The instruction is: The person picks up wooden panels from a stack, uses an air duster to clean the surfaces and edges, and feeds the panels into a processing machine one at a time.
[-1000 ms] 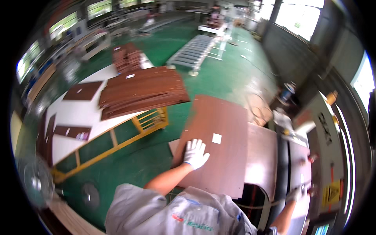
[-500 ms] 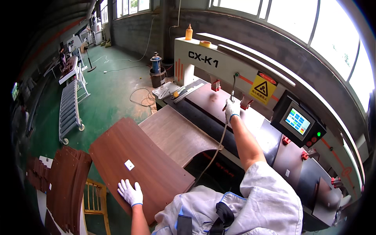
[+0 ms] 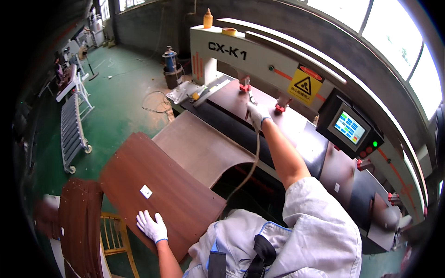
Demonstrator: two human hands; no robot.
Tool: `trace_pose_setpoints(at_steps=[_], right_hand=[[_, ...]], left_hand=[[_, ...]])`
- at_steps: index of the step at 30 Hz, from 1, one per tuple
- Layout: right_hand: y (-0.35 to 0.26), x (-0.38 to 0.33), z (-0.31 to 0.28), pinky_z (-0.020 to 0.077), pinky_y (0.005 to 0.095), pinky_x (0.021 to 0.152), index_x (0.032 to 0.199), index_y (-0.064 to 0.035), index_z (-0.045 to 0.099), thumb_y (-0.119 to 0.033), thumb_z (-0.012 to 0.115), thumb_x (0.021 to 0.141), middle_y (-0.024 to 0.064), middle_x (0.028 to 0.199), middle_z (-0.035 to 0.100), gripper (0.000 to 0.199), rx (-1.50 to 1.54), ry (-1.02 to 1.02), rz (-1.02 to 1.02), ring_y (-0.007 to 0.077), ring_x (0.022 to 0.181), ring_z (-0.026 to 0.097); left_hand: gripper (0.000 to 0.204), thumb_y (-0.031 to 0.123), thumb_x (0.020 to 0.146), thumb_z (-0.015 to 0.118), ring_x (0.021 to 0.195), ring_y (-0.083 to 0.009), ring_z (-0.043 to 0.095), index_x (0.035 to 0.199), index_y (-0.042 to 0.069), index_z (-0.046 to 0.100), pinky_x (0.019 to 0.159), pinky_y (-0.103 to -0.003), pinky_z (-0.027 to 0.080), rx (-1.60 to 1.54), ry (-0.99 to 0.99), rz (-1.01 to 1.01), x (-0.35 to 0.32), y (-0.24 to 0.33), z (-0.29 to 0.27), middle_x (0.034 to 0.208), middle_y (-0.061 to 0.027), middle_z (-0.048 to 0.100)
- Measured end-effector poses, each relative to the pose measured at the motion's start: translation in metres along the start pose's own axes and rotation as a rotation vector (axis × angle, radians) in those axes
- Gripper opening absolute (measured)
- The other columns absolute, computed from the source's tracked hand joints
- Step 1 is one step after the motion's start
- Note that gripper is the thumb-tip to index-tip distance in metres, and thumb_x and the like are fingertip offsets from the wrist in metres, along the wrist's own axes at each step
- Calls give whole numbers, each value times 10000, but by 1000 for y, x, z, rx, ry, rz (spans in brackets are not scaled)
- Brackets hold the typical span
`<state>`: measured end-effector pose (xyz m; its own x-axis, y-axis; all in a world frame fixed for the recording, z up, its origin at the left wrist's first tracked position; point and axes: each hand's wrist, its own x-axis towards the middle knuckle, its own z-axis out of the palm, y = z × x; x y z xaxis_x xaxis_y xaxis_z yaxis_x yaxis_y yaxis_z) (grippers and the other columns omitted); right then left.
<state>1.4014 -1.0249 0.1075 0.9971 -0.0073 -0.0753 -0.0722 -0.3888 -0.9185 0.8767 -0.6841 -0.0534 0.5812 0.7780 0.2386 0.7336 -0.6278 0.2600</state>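
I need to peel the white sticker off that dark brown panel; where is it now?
In the head view the white sticker sits lower left, near the middle of the dark brown panel, just above the gloved left hand that rests flat on it.

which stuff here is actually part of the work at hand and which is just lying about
In use:
left hand flat on the brown board
right hand holding a hose tool over the machine bed
tan panel

Lying about:
orange bottle
roller cart
stacked boards
blue canister

right hand's (image 3: 256, 114) grip unclear, panel stack (image 3: 83, 227) edge-cropped
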Motion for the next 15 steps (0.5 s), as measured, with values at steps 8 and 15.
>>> trace_pose_setpoints(at_steps=[8,15], right_hand=[[177,-156,-176,373,436,479,821,-49,628,-370,549,945,94,629,575,353,-102,259,709,228,492,512],[135,-282,-285,316,334,366,806,-88,643,-385,620,895,44,570,555,311,-263,-211,900,139,391,428]], left_hand=[[497,357,957,635,1420,-379,405,1337,39,602,1183,-506,284,-32,-5,26,-1,0,11,1502,-198,490],[473,229,967,652,1338,-367,492,1343,-46,572,1126,-443,394,-339,-74,62,16,78,22,1431,-246,530]])
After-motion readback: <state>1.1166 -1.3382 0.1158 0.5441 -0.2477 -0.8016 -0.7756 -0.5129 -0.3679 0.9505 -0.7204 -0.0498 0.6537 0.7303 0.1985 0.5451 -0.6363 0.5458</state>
